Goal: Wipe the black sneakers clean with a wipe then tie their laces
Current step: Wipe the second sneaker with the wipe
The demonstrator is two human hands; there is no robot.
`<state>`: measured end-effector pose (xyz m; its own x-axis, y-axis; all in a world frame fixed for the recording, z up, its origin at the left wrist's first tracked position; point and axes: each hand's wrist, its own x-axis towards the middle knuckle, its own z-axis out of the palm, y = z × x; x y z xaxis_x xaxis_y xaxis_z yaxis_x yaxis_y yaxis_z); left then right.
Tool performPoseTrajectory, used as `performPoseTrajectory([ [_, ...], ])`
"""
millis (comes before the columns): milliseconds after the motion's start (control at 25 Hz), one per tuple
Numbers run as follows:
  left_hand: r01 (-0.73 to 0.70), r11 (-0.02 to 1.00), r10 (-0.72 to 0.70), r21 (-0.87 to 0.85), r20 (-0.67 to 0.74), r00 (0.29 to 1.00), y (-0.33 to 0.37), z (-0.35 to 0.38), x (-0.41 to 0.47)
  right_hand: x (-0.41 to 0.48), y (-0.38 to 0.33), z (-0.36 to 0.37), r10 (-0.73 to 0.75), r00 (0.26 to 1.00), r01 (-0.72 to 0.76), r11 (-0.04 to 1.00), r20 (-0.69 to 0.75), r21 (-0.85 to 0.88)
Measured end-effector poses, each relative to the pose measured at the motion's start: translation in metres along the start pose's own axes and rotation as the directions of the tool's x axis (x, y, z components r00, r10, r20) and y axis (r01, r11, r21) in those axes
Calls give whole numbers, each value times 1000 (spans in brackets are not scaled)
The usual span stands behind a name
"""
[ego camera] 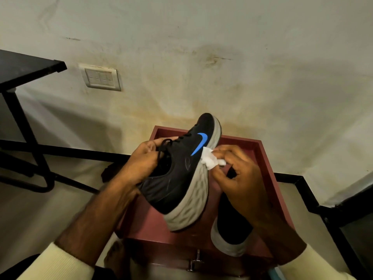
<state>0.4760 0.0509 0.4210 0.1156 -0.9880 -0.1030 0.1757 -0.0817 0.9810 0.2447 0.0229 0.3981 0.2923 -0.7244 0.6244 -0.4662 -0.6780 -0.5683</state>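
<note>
A black sneaker (181, 178) with a blue swoosh and a grey sole is held in the air, tilted on its side with the toe pointing away. My left hand (141, 160) grips it at the collar, next to the loose black laces. My right hand (240, 178) pinches a crumpled white wipe (210, 158) against the upper edge of the sole just below the swoosh. The second black sneaker (232, 225) stands on the dark red cabinet (149, 223) under my right hand, which partly hides it.
The cabinet stands against a stained cream wall with a switch plate (101, 77). A black metal-framed table (24, 69) is at the left, its legs crossing the floor. A dark ledge runs along the right. A latch (196, 261) sits on the cabinet's front.
</note>
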Motion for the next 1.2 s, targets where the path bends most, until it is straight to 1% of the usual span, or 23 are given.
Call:
performPoseTrajectory([
  [80, -34, 999, 31, 31, 86, 996, 0, 0, 0, 5, 2, -6, 21, 997, -24, 999, -72, -48],
  [160, -45, 999, 42, 22, 124, 991, -1, -4, 2, 11, 3, -12, 54, 990, -63, 996, -133, -66],
  [240, -44, 999, 38, 31, 162, 986, -1, -5, 3, 16, 1, -18, 108, 974, -118, 992, -198, -39],
  [320, -56, 998, 47, 42, 186, 981, -3, -4, 3, 15, -4, -19, 128, 969, -131, 991, -213, -2],
  [360, -64, 997, 55, 46, 181, 982, -4, -5, 4, 12, -9, -16, 100, 978, -98, 995, -184, 24],
  [440, -74, 996, 65, 57, 148, 987, -7, -5, 7, 1, -23, -4, -20, 998, 25, 995, -58, 99],
  [480, -73, 995, 63, 66, 139, 988, -8, -5, 8, -5, -31, 2, -83, 996, 80, 985, 14, 150],
  [560, -65, 993, 51, 99, 139, 989, -9, -7, 10, -14, -37, 9, -177, 976, 145, 963, 127, 229],
  [600, -65, 991, 49, 117, 141, 989, -10, -7, 11, -14, -34, 8, -217, 963, 179, 959, 160, 219],
  [640, -67, 989, 48, 130, 145, 988, -10, -7, 10, -12, -29, 7, -247, 954, 219, 961, 170, 166],
  [680, -75, 986, 52, 146, 157, 986, -11, -7, 9, -8, -22, 4, -247, 957, 234, 967, 155, 97],
  [720, -86, 983, 58, 159, 178, 982, -10, -5, 7, -4, -14, 2, -210, 972, 208, 978, 109, 28],
  [800, -114, 976, 70, 188, 227, 971, -10, -1, 5, 6, -1, -7, -83, 997, 82, 994, -10, -77],
  [840, -125, 972, 75, 197, 244, 967, -9, 0, 4, 10, 4, -12, -17, 998, 12, 995, -53, -101],
  [960, -160, 962, 100, 220, 263, 960, -7, -1, 2, 21, 16, -28, 169, 974, -181, 981, -151, -72],
  [1040, -185, 955, 119, 230, 272, 955, -6, -2, 1, 24, 21, -31, 254, 945, -263, 965, -207, -20],
  [1120, -198, 955, 138, 219, 259, 956, -5, -3, 0, 22, 21, -29, 297, 931, -300, 954, -213, 18],
  [1200, -216, 952, 165, 217, 231, 959, -5, -5, 0, 17, 20, -27, 286, 948, -288, 957, -142, 7],
])
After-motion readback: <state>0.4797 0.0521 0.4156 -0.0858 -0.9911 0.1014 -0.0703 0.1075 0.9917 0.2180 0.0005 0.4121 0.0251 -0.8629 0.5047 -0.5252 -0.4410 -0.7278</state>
